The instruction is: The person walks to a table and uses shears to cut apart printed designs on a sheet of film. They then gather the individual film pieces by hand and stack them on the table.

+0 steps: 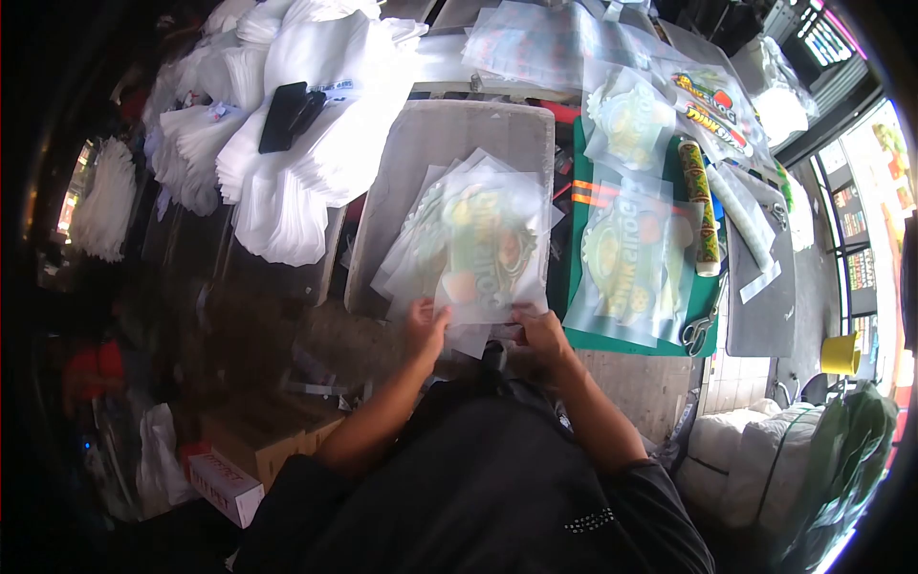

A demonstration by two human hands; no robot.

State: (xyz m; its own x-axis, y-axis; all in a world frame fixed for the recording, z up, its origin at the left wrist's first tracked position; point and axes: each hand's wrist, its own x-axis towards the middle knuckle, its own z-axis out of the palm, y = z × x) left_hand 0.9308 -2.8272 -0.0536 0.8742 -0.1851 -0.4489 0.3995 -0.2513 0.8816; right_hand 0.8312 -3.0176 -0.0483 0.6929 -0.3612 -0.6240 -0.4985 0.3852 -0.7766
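A translucent printed sheet tops a loose, fanned pile of similar sheets on a grey board. My left hand pinches the sheet's near left corner between thumb and fingers. At its near right corner, my right hand grips the same sheet, thumb on top. The print shows faintly through, with lettering and food-like pictures. Other printed sheets lie on the green mat to the right.
White folded cloth is heaped at the left, with a black phone on top. Scissors and a printed roll lie at the right. Cardboard boxes stand low left; a white bundle sits low right.
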